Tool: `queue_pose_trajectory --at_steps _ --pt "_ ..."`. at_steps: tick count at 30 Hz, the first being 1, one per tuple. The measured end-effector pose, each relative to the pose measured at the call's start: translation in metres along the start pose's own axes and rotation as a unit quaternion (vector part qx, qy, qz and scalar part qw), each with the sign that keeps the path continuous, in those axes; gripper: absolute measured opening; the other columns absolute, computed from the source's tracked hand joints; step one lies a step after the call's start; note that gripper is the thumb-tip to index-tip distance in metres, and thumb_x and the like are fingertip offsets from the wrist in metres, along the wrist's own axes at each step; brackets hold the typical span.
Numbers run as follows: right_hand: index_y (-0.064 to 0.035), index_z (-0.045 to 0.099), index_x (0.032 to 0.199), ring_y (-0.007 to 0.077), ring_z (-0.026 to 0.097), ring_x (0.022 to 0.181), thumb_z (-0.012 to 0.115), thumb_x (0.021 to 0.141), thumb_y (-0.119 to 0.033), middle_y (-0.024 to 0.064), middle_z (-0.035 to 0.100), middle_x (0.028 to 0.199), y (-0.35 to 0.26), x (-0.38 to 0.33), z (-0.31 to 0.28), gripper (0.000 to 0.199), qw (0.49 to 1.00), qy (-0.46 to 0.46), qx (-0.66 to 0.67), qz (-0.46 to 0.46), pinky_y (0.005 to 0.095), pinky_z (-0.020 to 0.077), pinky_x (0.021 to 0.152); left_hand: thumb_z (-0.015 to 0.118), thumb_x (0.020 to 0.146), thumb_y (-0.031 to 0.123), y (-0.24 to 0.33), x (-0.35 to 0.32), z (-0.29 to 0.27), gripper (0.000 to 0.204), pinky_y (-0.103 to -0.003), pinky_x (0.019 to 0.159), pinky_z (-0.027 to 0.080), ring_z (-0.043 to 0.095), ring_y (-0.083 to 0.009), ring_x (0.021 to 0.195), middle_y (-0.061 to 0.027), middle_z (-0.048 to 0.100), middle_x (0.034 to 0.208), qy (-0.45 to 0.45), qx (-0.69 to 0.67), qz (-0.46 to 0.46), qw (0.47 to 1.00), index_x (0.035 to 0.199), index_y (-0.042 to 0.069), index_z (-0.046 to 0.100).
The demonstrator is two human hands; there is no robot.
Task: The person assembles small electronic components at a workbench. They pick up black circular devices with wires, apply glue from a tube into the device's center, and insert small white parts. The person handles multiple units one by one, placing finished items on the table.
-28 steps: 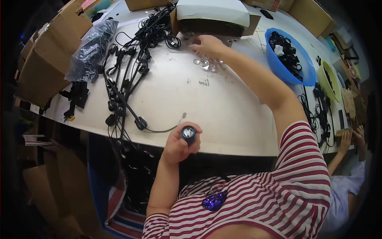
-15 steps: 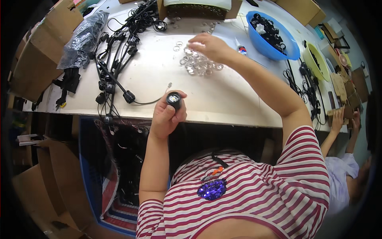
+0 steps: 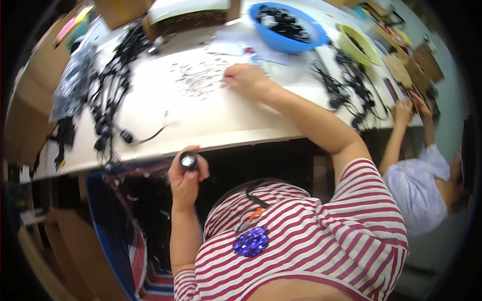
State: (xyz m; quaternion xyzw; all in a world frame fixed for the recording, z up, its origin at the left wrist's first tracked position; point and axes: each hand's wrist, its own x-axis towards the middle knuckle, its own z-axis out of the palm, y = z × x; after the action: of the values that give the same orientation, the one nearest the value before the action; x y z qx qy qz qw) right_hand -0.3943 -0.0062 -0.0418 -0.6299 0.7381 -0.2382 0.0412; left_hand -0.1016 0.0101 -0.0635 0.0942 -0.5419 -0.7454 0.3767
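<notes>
My left hand (image 3: 185, 184) is wrapped round a short black cylinder (image 3: 189, 161), which looks like a small lamp housing. Its round, bright whitish face points up, just off the table's front edge. Farther right, my right hand (image 3: 246, 80) rests low over the table with its fingers bent together. The fingertips touch the right side of a spread of small clear discs or rings (image 3: 197, 79), blurred by motion. Anything pinched in them is too small to make out. Behind that hand lies a small white tube with a red and blue end (image 3: 251, 55).
Black cables with sockets (image 3: 106, 95) and a clear plastic bag (image 3: 75, 83) lie at left. A blue basin (image 3: 293, 47) of black parts and a yellow-green basin (image 3: 370, 54) stand at back right. A blue-rimmed bin (image 3: 103, 215) sits below the table. Another person (image 3: 415, 188) works at right.
The whole view has swung, so the table sits farther left and higher. My right hand has gone from above the clear pieces to their right side. The cylinder's face looks whiter.
</notes>
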Motion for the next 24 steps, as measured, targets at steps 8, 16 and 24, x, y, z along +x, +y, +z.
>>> queue_pose_trajectory --at_steps 8,16,24 --pt "-0.01 0.063 0.086 0.0243 0.059 0.075 0.061 0.076 -0.023 0.0035 0.062 0.079 -0.017 -0.061 -0.032 0.016 0.969 0.004 -0.183 -0.167 0.0379 0.0454 0.07 0.052 0.088 0.026 -0.008 -0.003 0.03 0.043 -0.02 0.059 0.031 0.039 -0.0075 0.064 -0.0009 0.047 0.07 -0.028 0.016 -0.026 0.999 0.117 -0.005 0.046" --pt "-0.0087 0.064 0.091 0.0252 0.06 0.081 0.062 0.077 -0.029 0.0072 0.06 0.093 -0.025 -0.068 -0.027 0.024 0.999 0.004 0.005 -0.039 0.0332 0.0465 0.074 0.055 0.085 0.041 -0.01 -0.003 0.034 0.051 -0.02 0.053 0.029 0.039 -0.0074 0.058 -0.0013 0.047 0.065 -0.032 0.048 -0.046 0.997 0.112 -0.003 0.049" --pt "-0.0084 0.067 0.09 0.0147 0.056 0.074 0.067 0.075 -0.022 0.0041 0.062 0.088 -0.029 -0.065 -0.036 0.02 0.986 -0.039 0.158 -0.04 0.0262 0.0438 0.063 0.057 0.085 0.032 -0.017 0.006 0.039 0.039 -0.018 0.052 0.029 0.038 -0.0055 0.057 -0.0002 0.049 0.065 -0.037 0.06 -0.081 0.994 0.105 -0.002 0.055"
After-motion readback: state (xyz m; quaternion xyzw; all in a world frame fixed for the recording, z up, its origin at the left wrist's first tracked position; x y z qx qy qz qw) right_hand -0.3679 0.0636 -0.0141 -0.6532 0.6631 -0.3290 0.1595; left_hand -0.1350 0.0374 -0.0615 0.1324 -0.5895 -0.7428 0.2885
